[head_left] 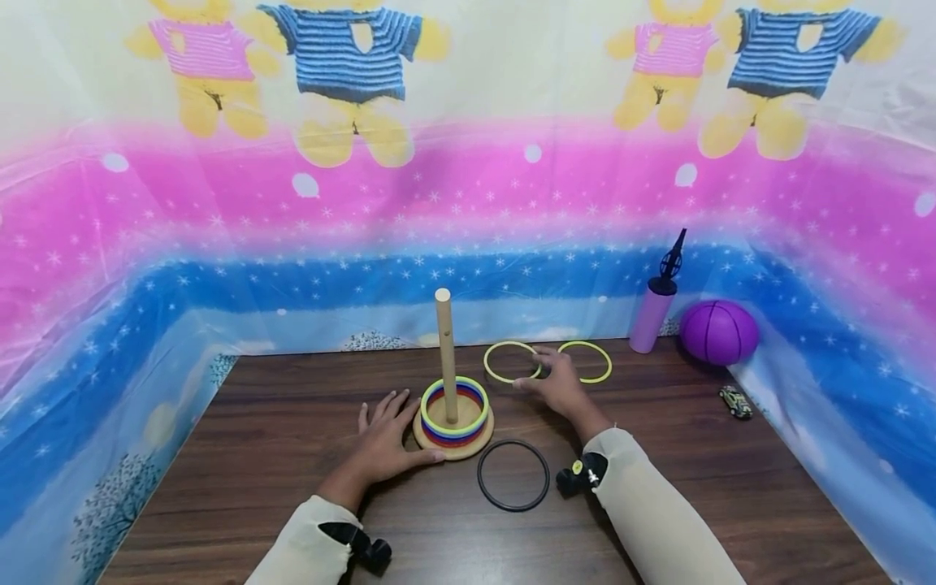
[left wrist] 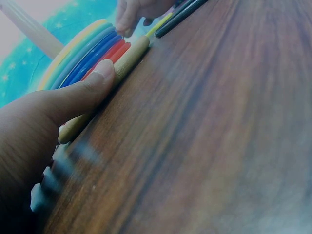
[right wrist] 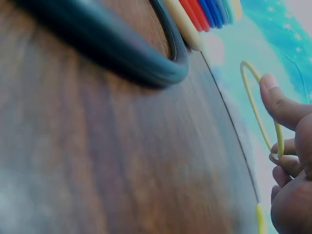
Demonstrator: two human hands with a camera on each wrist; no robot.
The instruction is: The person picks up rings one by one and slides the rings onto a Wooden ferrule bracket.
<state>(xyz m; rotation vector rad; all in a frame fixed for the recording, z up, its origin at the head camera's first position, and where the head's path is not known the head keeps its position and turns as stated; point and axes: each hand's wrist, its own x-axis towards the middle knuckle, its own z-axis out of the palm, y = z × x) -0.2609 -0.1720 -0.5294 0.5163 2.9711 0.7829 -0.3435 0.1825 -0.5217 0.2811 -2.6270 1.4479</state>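
A wooden peg [head_left: 448,349] stands upright on a round wooden base [head_left: 468,450]. Stacked round its foot are red and blue rings under a yellow ring [head_left: 453,433]. My left hand [head_left: 383,447] lies at the base's left side, fingers spread; its thumb [left wrist: 100,78] touches the base's edge by the stack. To the right of the peg, my right hand [head_left: 559,386] pinches a thin yellow ring [right wrist: 254,109] between thumb and fingers, tilted up off the tabletop. Flat on the table in front lies a black ring [head_left: 513,509].
Another yellow ring [head_left: 610,366] lies just right of my right hand. At the back right stand a purple hand pump [head_left: 651,317] and a purple ball [head_left: 720,333], with a small toy car [head_left: 734,402] before them. A printed cloth [head_left: 468,195] encloses the table's back and sides.
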